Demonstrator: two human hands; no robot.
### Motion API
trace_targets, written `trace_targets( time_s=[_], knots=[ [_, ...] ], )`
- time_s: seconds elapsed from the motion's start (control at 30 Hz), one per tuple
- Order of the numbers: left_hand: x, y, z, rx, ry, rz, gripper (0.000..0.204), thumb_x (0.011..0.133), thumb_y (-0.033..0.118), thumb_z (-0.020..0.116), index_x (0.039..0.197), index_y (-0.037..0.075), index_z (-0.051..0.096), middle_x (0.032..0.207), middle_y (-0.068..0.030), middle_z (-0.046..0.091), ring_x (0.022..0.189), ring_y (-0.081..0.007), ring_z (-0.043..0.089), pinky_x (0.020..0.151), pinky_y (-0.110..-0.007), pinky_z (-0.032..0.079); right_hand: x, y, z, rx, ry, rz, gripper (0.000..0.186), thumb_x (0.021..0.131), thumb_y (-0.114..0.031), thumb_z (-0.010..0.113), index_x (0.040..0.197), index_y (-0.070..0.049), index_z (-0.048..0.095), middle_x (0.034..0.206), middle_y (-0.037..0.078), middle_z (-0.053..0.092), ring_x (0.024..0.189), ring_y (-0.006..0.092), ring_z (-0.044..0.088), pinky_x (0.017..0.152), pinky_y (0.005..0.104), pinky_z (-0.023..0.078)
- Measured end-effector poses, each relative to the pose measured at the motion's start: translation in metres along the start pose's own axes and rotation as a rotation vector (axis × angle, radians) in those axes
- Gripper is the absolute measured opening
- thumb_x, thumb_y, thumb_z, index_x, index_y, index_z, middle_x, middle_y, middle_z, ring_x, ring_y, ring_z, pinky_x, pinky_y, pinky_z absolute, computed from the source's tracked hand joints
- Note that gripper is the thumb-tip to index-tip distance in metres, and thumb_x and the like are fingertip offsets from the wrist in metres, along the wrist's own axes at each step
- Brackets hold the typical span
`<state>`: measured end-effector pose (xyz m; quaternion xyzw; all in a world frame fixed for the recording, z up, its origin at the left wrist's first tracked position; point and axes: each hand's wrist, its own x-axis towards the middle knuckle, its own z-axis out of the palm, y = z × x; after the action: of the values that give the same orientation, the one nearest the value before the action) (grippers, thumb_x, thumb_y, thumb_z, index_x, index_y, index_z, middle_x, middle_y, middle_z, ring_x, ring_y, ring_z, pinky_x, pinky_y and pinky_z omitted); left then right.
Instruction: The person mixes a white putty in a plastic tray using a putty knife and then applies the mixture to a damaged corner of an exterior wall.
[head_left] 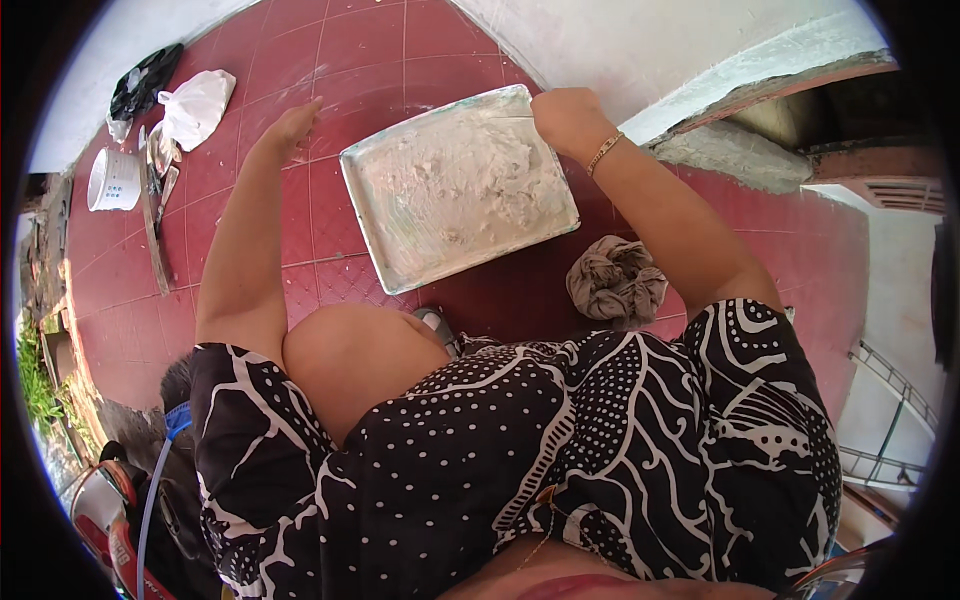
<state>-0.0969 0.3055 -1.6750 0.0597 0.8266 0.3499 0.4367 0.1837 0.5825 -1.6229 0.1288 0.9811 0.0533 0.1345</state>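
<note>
A white rectangular tray (364, 225) lies slightly turned on the red tiles, coated inside with a lumpy cream-coloured paste (455, 185). At its far right corner, my right hand (572, 118) is closed over the rim, with its fingertips hidden. My left hand (295, 128) reaches out over the floor left of the tray, apart from it. Its fingers look stretched out and nothing shows in them. A bunched grey-brown cloth (617, 280) rests by the tray's near right corner, below my right forearm.
At the left stand a white bucket (115, 180), a tied white plastic bag (198, 108) and a black plastic bag (145, 82). A long wooden stick (153, 235) and some smaller tools lie beside the bucket. A pale wall (620, 40) rises close behind my right hand.
</note>
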Motion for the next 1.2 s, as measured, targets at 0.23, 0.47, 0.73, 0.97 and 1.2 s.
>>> trace_targets(
  time_s=[0.23,0.47,0.73,0.97,1.2],
  knots=[
    [0.005,-0.005,-0.010,0.015,0.003,0.001,0.079,0.085,0.058,0.043,0.134,-0.003,0.031,0.139,-0.0296,0.025,0.128,-0.0469,0.026,0.097,-0.058,0.030,0.008,-0.009,0.031,0.025,-0.139,0.058,0.021,0.080,-0.012,0.050,0.088,-0.008,0.069,0.089,0.013,0.067,0.085,0.0275,0.065,0.073,0.0385,0.050],
    [-0.018,0.003,0.002,-0.065,-0.065,-0.046,0.078,0.085,0.058,0.045,0.135,-0.001,0.030,0.140,-0.0287,0.023,0.130,-0.0457,0.022,0.100,-0.058,0.026,-0.019,0.004,-0.013,0.100,-0.199,0.127,0.021,0.080,-0.013,0.050,0.089,-0.006,0.068,0.092,0.014,0.066,0.088,0.0277,0.064,0.075,0.0381,0.050],
    [-0.009,0.016,0.018,-0.064,-0.077,-0.022,0.079,0.084,0.058,0.047,0.135,-0.001,0.031,0.140,-0.0267,0.024,0.129,-0.0441,0.024,0.100,-0.057,0.027,0.032,0.016,0.016,-0.104,0.008,-0.041,0.020,0.078,-0.012,0.050,0.082,-0.008,0.069,0.087,0.011,0.067,0.082,0.0243,0.065,0.066,0.0360,0.050],
    [0.012,0.024,0.023,-0.052,-0.098,0.034,0.081,0.083,0.060,0.047,0.133,-0.001,0.033,0.139,-0.0249,0.027,0.128,-0.0425,0.027,0.099,-0.056,0.029,0.044,0.026,0.046,-0.009,-0.092,0.120,0.022,0.079,-0.015,0.049,0.086,-0.010,0.069,0.089,0.010,0.067,0.085,0.0245,0.065,0.070,0.0368,0.050],
    [0.038,0.001,0.007,-0.004,-0.101,-0.099,0.086,0.084,0.061,0.043,0.136,-0.005,0.024,0.141,-0.0299,0.020,0.127,-0.0455,0.027,0.099,-0.058,0.028,0.065,0.031,0.029,0.045,-0.039,0.156,0.023,0.079,-0.015,0.048,0.086,-0.008,0.069,0.086,0.012,0.067,0.081,0.0273,0.065,0.071,0.0390,0.050]
  ],
)
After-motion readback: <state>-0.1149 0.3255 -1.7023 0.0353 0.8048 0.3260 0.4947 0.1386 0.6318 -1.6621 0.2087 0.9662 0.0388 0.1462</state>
